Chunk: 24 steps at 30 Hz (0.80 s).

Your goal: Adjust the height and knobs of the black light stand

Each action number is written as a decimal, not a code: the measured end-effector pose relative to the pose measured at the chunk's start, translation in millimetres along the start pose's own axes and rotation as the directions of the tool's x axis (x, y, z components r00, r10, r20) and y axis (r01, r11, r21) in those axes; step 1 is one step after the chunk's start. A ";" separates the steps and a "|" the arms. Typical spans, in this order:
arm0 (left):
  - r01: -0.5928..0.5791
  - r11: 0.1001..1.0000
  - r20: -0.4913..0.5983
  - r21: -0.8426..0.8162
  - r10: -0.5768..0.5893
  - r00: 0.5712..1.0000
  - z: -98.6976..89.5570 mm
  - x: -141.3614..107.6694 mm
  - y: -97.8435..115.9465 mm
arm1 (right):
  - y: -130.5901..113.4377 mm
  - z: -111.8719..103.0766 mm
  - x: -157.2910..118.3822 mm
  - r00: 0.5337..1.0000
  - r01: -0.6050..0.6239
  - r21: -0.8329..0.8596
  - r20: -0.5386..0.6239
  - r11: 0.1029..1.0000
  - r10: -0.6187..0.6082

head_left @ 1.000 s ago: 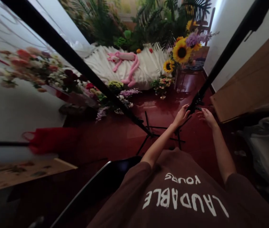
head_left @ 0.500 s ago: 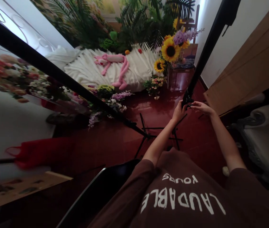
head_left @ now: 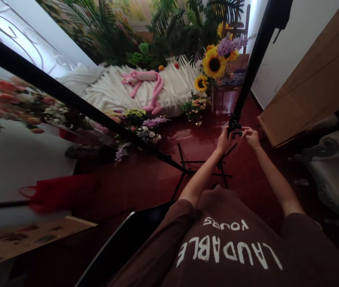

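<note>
A black light stand [head_left: 249, 69] rises on the right, running up out of view at a slant. Just below its joint collar [head_left: 234, 122], my left hand [head_left: 223, 141] is wrapped around the pole. My right hand [head_left: 251, 137] is on the collar's right side, its fingers pinched at a small dark tightening knob [head_left: 238, 133]. The fingertips partly cover the knob. Spread legs of the stand [head_left: 222, 169] show on the floor beneath my left forearm.
A second black stand [head_left: 76, 101] crosses the left side diagonally. Ahead, a pink plush toy [head_left: 147, 77] lies on white draped cloth [head_left: 175, 93], with flowers, sunflowers [head_left: 214, 63] and palm leaves around. A brown board [head_left: 304, 79] leans at right; a red bag [head_left: 52, 193] lies left.
My right hand's fingers have curled in from a more outstretched pose and now pinch at the knob. The stand's upper pole appears slightly farther left. My left hand keeps its hold.
</note>
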<state>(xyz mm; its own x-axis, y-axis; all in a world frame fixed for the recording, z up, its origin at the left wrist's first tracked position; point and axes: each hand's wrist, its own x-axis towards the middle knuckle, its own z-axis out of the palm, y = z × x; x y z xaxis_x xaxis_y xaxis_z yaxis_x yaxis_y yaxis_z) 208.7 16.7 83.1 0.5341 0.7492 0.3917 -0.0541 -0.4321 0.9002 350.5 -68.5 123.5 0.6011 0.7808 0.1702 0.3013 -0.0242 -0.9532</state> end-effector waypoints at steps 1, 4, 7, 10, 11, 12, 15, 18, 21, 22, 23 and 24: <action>0.002 1.000 0.004 0.001 -0.002 1.000 -0.1 -0.1 -0.4 | -1.1 1.1 -0.8 1.000 0.009 -0.001 -0.022 1.000 -0.009; 0.026 1.000 0.015 0.007 -0.026 1.000 0.5 -0.2 -2.6 | -14.8 5.3 -5.2 0.998 0.028 0.017 -0.056 0.999 -0.027; 0.043 0.999 0.027 0.001 -0.043 0.999 2.0 0.1 -6.3 | -37.4 13.5 -13.7 0.999 0.029 -0.067 0.038 0.997 -0.026; 0.014 1.000 0.016 0.004 -0.014 1.000 2.3 0.3 -8.3 | -54.2 24.5 -23.1 0.995 0.044 -0.224 0.092 0.974 -0.024; 0.007 1.000 0.014 0.008 -0.007 1.000 1.7 0.1 -7.7 | -56.6 27.6 -26.0 0.996 0.047 -0.262 0.087 0.964 -0.025; 0.003 1.000 0.013 0.014 -0.004 1.000 0.8 0.0 -6.4 | -57.5 29.8 -28.9 0.997 0.052 -0.291 0.076 0.955 -0.032; 0.007 0.999 0.003 0.035 -0.007 1.000 -2.8 0.6 1.5 | -53.4 29.5 -37.2 0.995 0.098 -0.346 0.032 0.933 -0.093; -0.013 0.998 -0.028 0.062 0.015 1.000 -5.8 7.5 13.5 | -46.2 19.1 -45.4 0.989 0.146 -0.361 0.029 0.921 -0.145; -0.081 0.996 -0.067 0.048 0.084 0.994 -6.9 24.4 28.5 | -40.5 6.4 -51.6 0.986 0.169 -0.332 0.063 0.928 -0.156; -0.109 0.994 -0.074 0.029 0.111 0.991 -7.1 31.6 34.3 | -39.1 3.3 -52.9 0.984 0.175 -0.319 0.073 0.932 -0.160; -0.134 0.991 -0.075 0.005 0.134 0.988 -7.2 39.1 40.5 | -38.0 1.2 -53.8 0.984 0.178 -0.308 0.081 0.935 -0.161; -0.154 0.988 -0.071 -0.022 0.152 0.986 -7.4 46.4 46.9 | -37.1 0.1 -54.3 0.984 0.176 -0.301 0.087 0.937 -0.156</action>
<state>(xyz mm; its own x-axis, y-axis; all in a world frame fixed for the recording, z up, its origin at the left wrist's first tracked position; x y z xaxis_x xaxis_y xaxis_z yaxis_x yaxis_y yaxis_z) 224.7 34.9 144.9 0.4585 0.7084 0.5366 -0.1544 -0.5312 0.8331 306.6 -109.9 149.6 0.4796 0.8265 0.2947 0.6108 -0.0734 -0.7884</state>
